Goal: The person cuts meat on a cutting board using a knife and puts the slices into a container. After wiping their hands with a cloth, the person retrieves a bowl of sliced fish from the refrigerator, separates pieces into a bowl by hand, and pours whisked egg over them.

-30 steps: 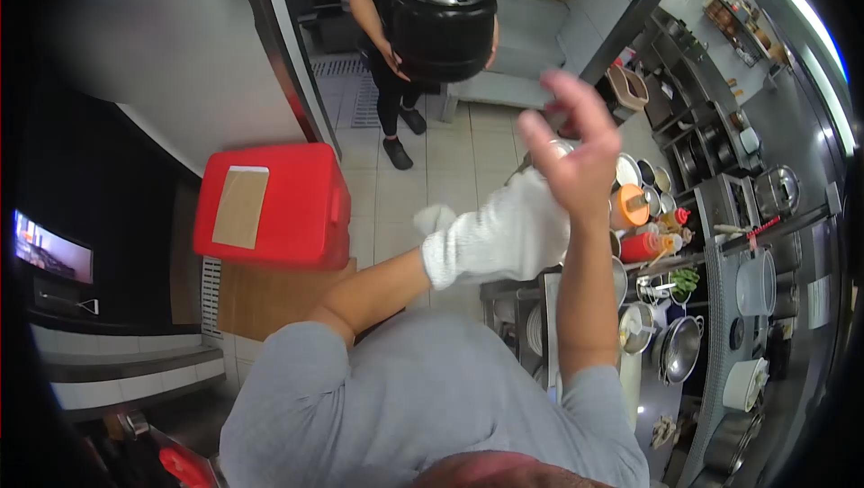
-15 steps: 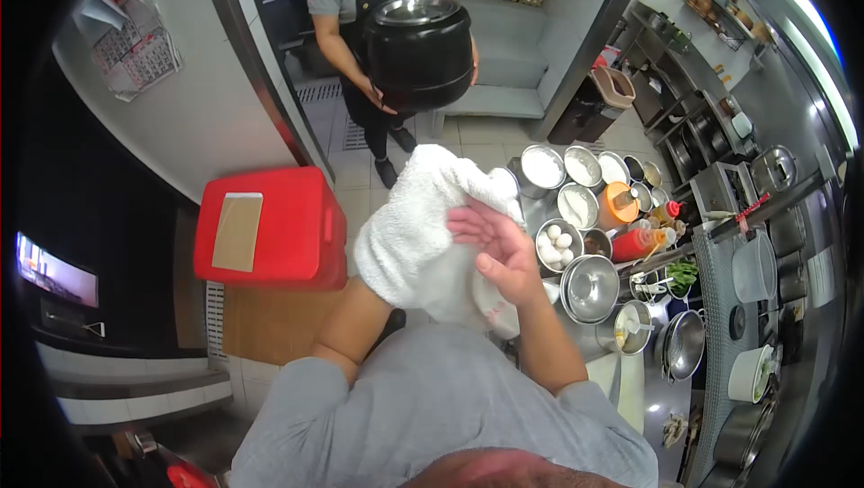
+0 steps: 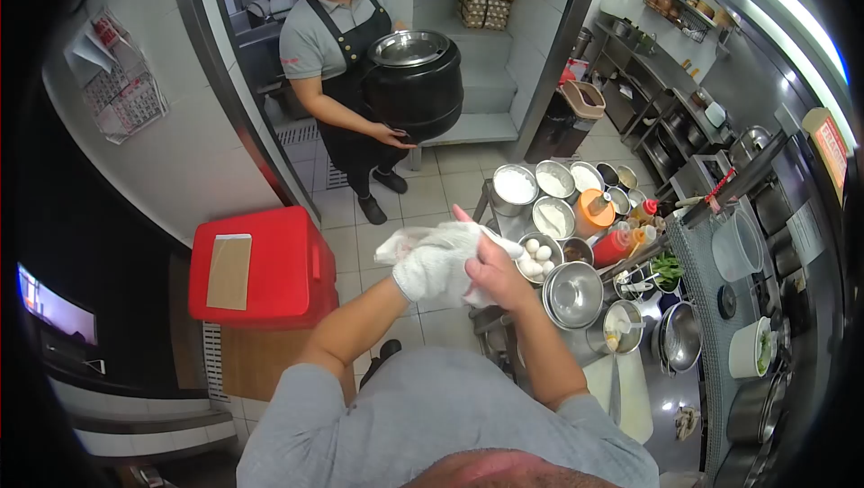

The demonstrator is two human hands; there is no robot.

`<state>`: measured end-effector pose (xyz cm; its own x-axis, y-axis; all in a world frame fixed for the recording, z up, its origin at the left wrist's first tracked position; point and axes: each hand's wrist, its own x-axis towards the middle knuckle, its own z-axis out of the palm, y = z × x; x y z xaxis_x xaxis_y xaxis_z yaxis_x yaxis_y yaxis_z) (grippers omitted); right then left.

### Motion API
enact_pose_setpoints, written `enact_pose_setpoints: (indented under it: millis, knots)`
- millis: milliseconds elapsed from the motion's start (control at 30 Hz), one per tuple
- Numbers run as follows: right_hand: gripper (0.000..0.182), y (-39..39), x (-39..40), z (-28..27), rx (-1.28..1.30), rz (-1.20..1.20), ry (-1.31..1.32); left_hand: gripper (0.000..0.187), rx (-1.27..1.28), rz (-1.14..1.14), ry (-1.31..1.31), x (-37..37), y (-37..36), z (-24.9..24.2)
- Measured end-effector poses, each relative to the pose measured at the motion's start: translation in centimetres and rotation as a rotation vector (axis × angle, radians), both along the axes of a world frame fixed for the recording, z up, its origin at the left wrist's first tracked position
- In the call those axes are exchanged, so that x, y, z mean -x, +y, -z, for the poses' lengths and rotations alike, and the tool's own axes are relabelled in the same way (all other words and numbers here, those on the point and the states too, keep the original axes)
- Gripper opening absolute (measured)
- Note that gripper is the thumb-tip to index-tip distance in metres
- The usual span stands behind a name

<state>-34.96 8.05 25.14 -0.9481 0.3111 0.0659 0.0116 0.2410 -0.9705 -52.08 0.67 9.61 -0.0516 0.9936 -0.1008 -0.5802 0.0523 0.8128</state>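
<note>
A white towel (image 3: 430, 263) is bunched up in front of my body, over the floor beside the worktable. My left hand is wrapped inside it; only the left wrist and forearm (image 3: 373, 308) show, so its fingers are hidden. From the other side my right hand (image 3: 498, 274) grips the towel, thumb toward me and one fingertip sticking out past the cloth. Just beyond the right hand, a metal bowl of white eggs (image 3: 537, 257) stands on the table.
A co-worker (image 3: 335, 65) stands ahead, carrying a black lidded soup pot (image 3: 412, 88). At left is a red cooler box (image 3: 261, 272). On the worktable are stacked metal bowls (image 3: 574, 295), sauce bottles (image 3: 614, 243) and a knife (image 3: 615, 389) on a cutting board (image 3: 635, 402).
The towel has gathered smaller and moved down. My right hand, open beside it before, now closes on it. The view has shifted, showing more of the co-worker.
</note>
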Motion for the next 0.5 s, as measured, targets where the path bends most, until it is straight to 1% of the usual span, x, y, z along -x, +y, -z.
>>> enact_pose_setpoints:
  millis: [33,67,133,167,200,233,267,300,333,367,400,433,467,500]
  knots:
    - [0.088,0.8,0.2,0.9,0.189,-0.042,0.018,0.047,-0.158,0.071,0.510,-0.7,-0.3,-3.3]
    - [0.083,1.5,0.4,1.9,0.380,-0.076,0.030,0.044,-0.328,0.048,1.007,-1.3,-0.7,-6.6]
    - [0.082,2.9,1.2,2.8,0.649,0.014,0.037,0.039,-0.511,0.001,1.565,-2.4,-1.1,-10.7]
    - [0.081,3.5,1.4,3.4,0.786,0.061,0.039,0.037,-0.527,-0.072,1.610,-2.8,-1.1,-11.2]
    - [0.083,4.2,1.5,4.0,0.800,0.103,0.053,0.036,-0.542,-0.149,1.653,-3.1,-1.2,-11.8]
    - [0.086,3.9,1.4,3.8,0.385,0.245,0.128,0.034,-0.557,-0.232,1.696,-3.3,-1.5,-12.8]
    - [0.089,3.1,0.9,3.3,-0.033,0.376,0.201,0.038,-0.444,-0.169,1.546,-2.7,-2.3,-16.5]
    - [0.092,2.3,0.5,2.2,-0.455,0.497,0.271,0.040,-0.390,-0.083,1.205,-1.1,-1.4,-13.2]
    - [0.097,-0.1,-0.3,-2.0,-1.161,0.537,0.193,0.041,-0.327,-0.034,0.861,0.5,-0.4,-9.9]
    - [0.095,-0.8,0.7,-1.1,-1.126,0.458,0.062,0.041,-0.218,-0.175,0.367,-0.4,-2.2,-10.9]
    - [0.094,-1.4,1.8,0.9,-1.082,0.383,-0.075,0.049,-0.186,-0.121,0.470,0.3,-2.2,-7.6]
    - [0.092,-1.4,2.5,3.3,-1.032,0.305,-0.215,0.048,-0.164,-0.094,0.395,0.3,-2.6,-6.3]
    - [0.089,0.9,2.9,6.7,-0.809,0.225,0.077,0.047,-0.136,-0.080,0.347,0.0,-2.7,-5.8]
    - [0.087,1.5,3.1,5.4,-0.819,0.067,-0.086,0.047,-0.115,-0.055,0.330,0.0,-2.6,-5.2]
